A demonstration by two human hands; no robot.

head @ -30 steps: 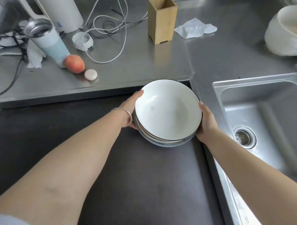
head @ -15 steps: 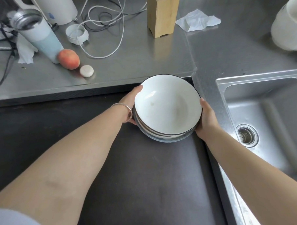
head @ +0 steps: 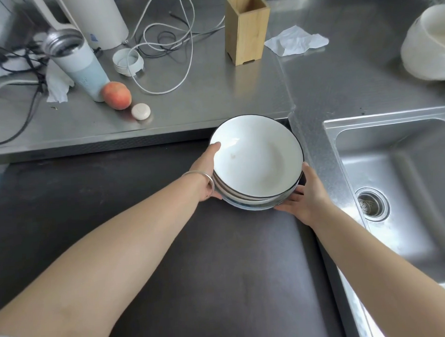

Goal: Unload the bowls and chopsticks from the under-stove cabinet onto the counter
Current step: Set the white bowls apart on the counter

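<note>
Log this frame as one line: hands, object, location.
left hand: grip on stack rim | right hand: grip under stack | object: stack of white black-rimmed ceramic bowls | location: over dark stovetop, beside steel counter

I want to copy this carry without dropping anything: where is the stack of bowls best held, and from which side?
Grip the stack of bowls low on two opposite sides, as the left hand and right hand do. The walls flare outward, so fingers tucked under the bottom bowl support all of them, and a thumb on the top rim likely steadies the tilt.
</note>
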